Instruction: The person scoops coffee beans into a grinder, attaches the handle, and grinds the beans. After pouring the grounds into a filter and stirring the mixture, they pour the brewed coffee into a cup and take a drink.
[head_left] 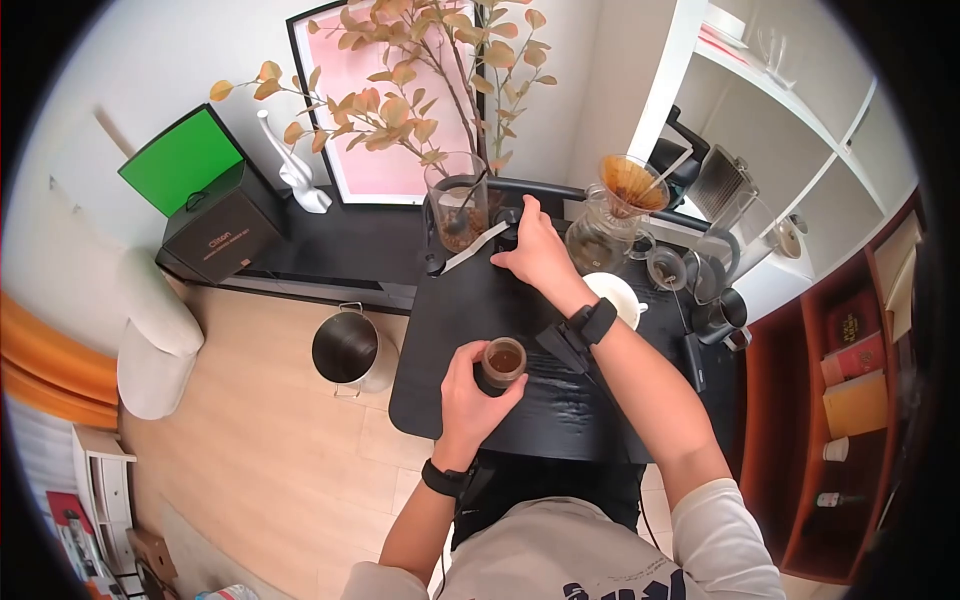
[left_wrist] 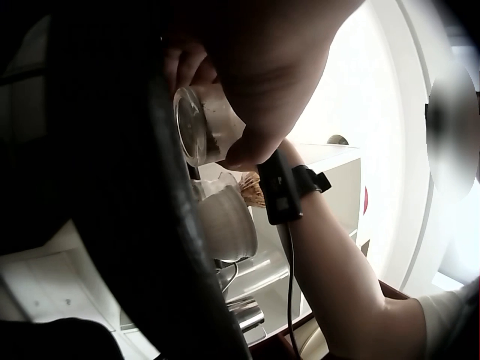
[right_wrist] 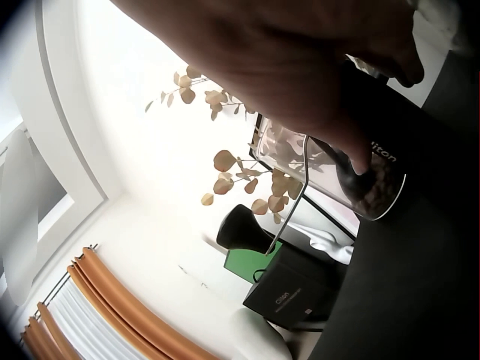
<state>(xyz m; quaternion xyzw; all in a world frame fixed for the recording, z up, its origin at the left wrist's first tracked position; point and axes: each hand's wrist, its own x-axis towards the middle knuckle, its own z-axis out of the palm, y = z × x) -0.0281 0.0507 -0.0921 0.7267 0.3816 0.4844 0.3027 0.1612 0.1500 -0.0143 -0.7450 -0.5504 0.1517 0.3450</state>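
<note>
In the head view my left hand point(head_left: 470, 392) grips a small glass jar point(head_left: 503, 360) with brown coffee grounds inside, above the front of the black table point(head_left: 440, 400). The left wrist view shows the jar point(left_wrist: 202, 124) from the side, thumb and fingers around it. My right hand point(head_left: 545, 255) reaches to the table's back edge and holds a black hand coffee grinder point(head_left: 508, 232) between thumb and fingers. Its crank handle point(head_left: 473, 248) sticks out left, ending in a black knob point(right_wrist: 244, 229). Part of the grinder is hidden by the hand.
A glass vase point(head_left: 460, 205) with branches stands beside the grinder. Right of my right hand are a glass carafe point(head_left: 598, 245) with a dripper point(head_left: 632, 185), a white cup point(head_left: 622, 290) and a metal pitcher point(head_left: 718, 315). A metal bin point(head_left: 347, 345) stands on the floor left.
</note>
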